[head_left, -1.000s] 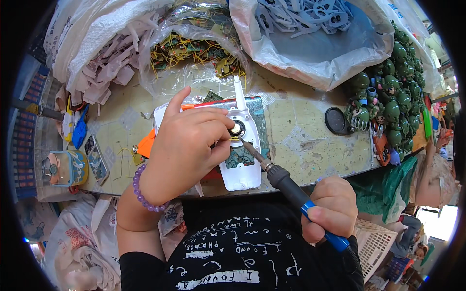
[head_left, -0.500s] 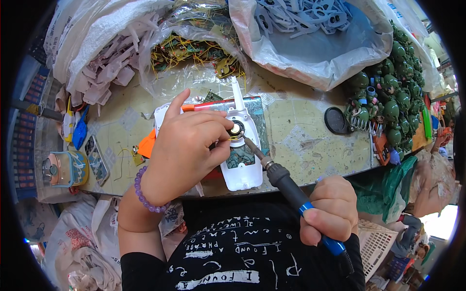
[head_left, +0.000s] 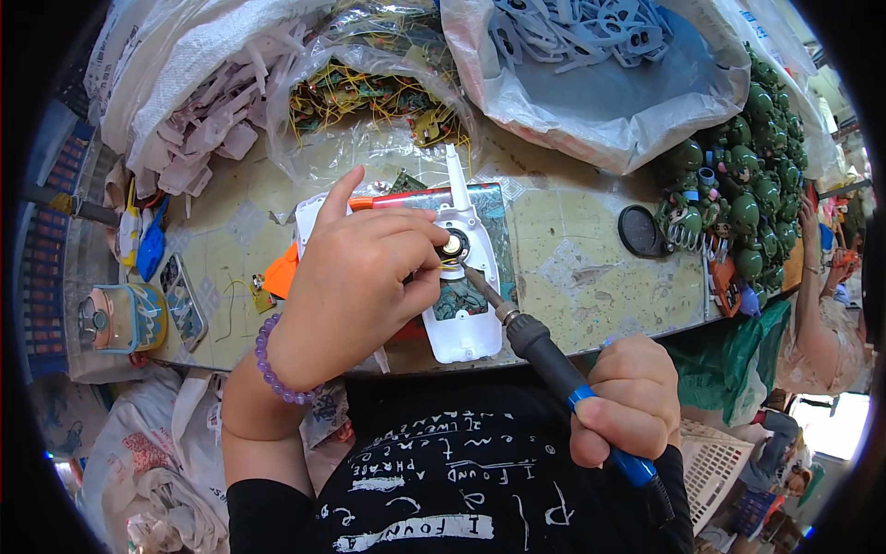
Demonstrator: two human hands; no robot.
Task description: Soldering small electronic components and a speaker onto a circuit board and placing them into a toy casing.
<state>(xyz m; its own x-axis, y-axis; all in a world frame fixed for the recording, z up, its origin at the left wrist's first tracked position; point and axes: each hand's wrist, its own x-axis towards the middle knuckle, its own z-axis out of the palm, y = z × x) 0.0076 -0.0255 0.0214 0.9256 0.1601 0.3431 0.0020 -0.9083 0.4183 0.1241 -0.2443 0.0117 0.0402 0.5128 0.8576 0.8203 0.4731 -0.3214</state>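
Observation:
A white plastic handset shell point(head_left: 466, 340) with a long antenna lies open side up in front of me. Set in its upper half is a round black speaker point(head_left: 454, 244) with a pale centre. My left hand point(head_left: 374, 263) is over the shell's left side, thumb and forefinger pinched on a thin yellow wire point(head_left: 449, 267) beside the speaker. My right hand point(head_left: 629, 402) grips a black and blue soldering iron point(head_left: 546, 355) low on its handle. The iron's tip meets the wire area just below the speaker; whether it touches metal is too small to tell.
A red and teal board point(head_left: 506, 217) lies beneath the shell. Behind are bags of circuit boards with yellow wires point(head_left: 369, 106) and of white plastic parts point(head_left: 591, 32). Green figures point(head_left: 752, 185) are piled at right, near a black round lid point(head_left: 640, 230). A phone point(head_left: 183, 300) lies left.
The shell and my left hand have shifted very slightly to the right. The iron's tip stays below the speaker. At the far right, another person's arm has come into view.

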